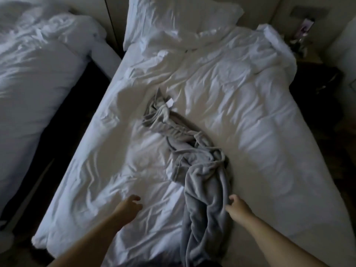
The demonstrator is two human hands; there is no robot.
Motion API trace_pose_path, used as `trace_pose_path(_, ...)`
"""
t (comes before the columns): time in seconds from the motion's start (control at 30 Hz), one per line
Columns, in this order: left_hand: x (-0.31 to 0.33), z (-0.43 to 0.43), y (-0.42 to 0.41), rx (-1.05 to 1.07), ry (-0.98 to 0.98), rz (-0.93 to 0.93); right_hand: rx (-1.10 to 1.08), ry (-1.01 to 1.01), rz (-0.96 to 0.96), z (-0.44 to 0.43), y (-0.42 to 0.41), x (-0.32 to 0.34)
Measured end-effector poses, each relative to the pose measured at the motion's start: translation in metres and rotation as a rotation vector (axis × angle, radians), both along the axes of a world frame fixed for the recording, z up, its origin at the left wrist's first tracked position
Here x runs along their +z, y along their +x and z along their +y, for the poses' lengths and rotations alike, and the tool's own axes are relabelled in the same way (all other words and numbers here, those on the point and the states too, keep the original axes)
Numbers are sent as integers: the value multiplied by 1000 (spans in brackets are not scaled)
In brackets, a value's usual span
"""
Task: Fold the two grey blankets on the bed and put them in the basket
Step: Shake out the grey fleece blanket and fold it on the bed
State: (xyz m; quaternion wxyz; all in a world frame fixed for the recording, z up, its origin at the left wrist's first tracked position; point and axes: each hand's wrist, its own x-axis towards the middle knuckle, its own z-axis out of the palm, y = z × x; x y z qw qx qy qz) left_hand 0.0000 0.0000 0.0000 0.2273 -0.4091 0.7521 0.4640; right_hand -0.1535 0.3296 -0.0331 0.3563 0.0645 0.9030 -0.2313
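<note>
— Where is the grey blanket (200, 170)?
— Rumpled on the bed (260, 122), trailing from mid-frame to the bottom edge.
— And my hands?
— Your left hand (129, 206) hovers over the sheet, fingers loosely curled, holding nothing. Your right hand (238, 207) curls its fingers at the blanket's right edge; I cannot tell if they grip it.

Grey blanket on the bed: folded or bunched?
Not folded. The grey blanket lies bunched and twisted like a rope across the white duvet; no flat layers visible.
</note>
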Motion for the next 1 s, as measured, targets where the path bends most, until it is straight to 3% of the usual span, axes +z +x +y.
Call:
trace_pose_path(0.17,-47,37,-28,99,238,-95,-253,-29,-82,-13,11,-31)
trace_pose_path(0.3,-98,56,-78,141,317,45,-282,-127,21,-14,4,-67)
trace_pose_path(0.47,-134,81,-134,279,359,115,-405,-395,-82,6,14,-83)
trace_pose_path(0.6,-124,93,-144,59,202,80,-409,-377,-182,19,36,-60)
trace_pose_path(0.7,-84,91,-143,125,169,187,-361,-318,-193,19,34,-23)
trace_pose_path(0.77,-39,81,-153,174,138,282,-313,-291,-81,11,9,20)
trace_pose_path(0.87,57,57,-183,271,112,508,-253,-309,262,-5,-58,119)
trace_pose_path(1.0,203,26,-206,370,262,1015,-214,-671,741,-19,-125,279)
